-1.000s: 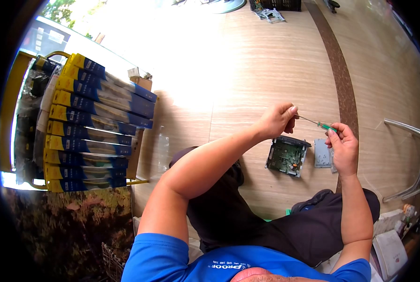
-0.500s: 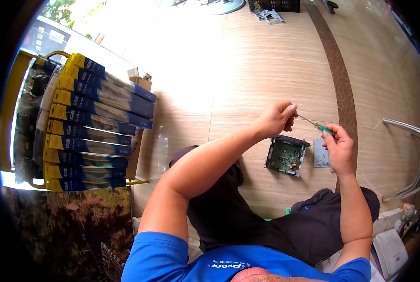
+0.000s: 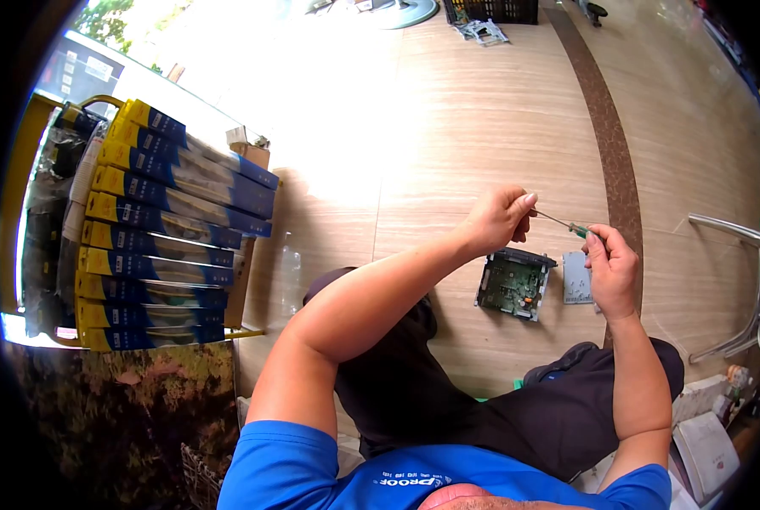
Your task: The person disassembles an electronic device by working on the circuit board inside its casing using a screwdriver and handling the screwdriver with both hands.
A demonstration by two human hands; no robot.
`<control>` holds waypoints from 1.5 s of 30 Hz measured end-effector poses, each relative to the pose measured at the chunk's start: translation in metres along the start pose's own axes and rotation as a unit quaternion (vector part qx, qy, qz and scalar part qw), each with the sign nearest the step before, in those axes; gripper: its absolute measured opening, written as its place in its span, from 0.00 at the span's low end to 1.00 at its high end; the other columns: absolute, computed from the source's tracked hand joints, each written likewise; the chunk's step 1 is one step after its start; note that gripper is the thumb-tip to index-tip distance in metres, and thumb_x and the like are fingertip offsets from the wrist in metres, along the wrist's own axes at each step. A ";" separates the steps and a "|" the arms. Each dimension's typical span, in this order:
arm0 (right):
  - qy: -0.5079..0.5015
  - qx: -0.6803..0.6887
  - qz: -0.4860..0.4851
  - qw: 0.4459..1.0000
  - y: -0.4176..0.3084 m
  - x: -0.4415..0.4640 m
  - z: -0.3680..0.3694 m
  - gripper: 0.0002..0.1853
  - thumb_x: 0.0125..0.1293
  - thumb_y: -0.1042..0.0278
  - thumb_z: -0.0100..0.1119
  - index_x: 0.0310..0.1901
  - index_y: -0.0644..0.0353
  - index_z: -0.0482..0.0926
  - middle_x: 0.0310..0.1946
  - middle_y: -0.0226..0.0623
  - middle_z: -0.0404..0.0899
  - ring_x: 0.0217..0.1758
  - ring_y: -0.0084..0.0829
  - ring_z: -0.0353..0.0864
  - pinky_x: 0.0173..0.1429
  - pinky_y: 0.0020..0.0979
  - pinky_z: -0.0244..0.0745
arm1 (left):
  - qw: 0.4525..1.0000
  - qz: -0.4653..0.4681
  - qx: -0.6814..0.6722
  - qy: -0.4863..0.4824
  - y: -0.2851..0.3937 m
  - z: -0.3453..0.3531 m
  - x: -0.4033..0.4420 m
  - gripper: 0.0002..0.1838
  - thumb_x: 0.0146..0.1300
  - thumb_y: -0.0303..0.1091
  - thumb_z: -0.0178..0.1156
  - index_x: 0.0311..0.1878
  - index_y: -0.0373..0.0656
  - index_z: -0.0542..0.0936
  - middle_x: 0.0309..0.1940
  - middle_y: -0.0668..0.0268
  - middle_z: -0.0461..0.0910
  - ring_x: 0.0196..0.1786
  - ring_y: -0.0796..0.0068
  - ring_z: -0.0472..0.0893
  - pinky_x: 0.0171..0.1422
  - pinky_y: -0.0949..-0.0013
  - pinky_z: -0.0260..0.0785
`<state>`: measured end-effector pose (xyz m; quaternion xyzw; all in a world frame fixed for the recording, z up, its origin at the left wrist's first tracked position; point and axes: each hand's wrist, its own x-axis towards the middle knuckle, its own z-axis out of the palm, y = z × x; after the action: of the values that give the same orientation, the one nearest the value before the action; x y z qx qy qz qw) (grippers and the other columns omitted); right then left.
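Note:
My right hand (image 3: 613, 270) is closed around the green handle of a screwdriver (image 3: 578, 229). Its thin metal shaft points up and left to my left hand (image 3: 506, 218), whose thumb and fingers pinch the tip end. Whether a small part sits between those fingertips is too small to tell. Below my left hand, an opened electronic unit (image 3: 514, 286) lies on the floor, its green circuit board facing up and a dark front edge at the top. Right of it lies a flat grey metal plate (image 3: 577, 279), partly hidden behind my right hand.
A yellow rack with blue-and-yellow packages (image 3: 155, 242) stands at the left. Metal chair legs (image 3: 741, 225) are at the right. Farther off, a black crate (image 3: 499, 10) has grey metal pieces (image 3: 482, 32) beside it. A white box (image 3: 707, 455) is at lower right.
The screwdriver handle looks turned a little in my right hand. Both hands keep nearly the same place, and the whole view has shifted slightly.

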<state>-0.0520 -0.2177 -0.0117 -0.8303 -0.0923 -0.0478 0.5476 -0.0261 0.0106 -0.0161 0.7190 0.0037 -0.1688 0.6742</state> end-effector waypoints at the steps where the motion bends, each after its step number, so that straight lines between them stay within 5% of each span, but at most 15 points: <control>1: 0.000 0.000 0.000 1.000 0.001 0.000 0.000 0.08 0.68 0.70 0.58 0.44 0.66 0.80 0.23 0.31 0.80 0.25 0.15 0.75 0.29 0.21 0.70 | 1.000 0.000 0.000 0.000 0.001 0.000 0.000 0.20 0.76 0.42 0.46 0.34 0.35 0.75 0.18 0.66 0.75 0.21 0.79 0.75 0.28 0.74 0.70; 15: -0.019 0.180 0.158 0.971 0.005 0.003 0.001 0.11 0.73 0.61 0.53 0.42 0.61 0.78 0.24 0.26 0.76 0.21 0.13 0.70 0.25 0.18 0.67 | 1.000 0.018 -0.011 0.004 0.004 0.003 -0.002 0.16 0.74 0.39 0.51 0.37 0.34 0.77 0.21 0.66 0.77 0.22 0.79 0.76 0.27 0.74 0.71; 30: -0.013 0.302 0.167 0.938 0.018 0.005 0.002 0.08 0.71 0.66 0.55 0.45 0.61 0.77 0.28 0.28 0.78 0.25 0.16 0.73 0.29 0.20 0.69 | 0.997 0.021 -0.075 0.017 0.000 0.002 0.000 0.05 0.65 0.25 0.60 0.41 0.32 0.80 0.30 0.63 0.82 0.32 0.77 0.82 0.38 0.73 0.78; 45: -0.017 0.320 0.144 0.936 0.015 0.012 -0.010 0.09 0.70 0.70 0.56 0.49 0.61 0.75 0.30 0.28 0.77 0.27 0.16 0.74 0.32 0.19 0.70 | 0.998 0.028 -0.051 -0.007 -0.004 -0.005 0.004 0.06 0.65 0.21 0.59 0.44 0.32 0.79 0.33 0.63 0.82 0.36 0.75 0.83 0.44 0.72 0.80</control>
<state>-0.0367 -0.2314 -0.0189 -0.6164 0.0082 0.0780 0.7835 -0.0219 0.0147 -0.0213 0.6823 -0.0128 -0.1542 0.7145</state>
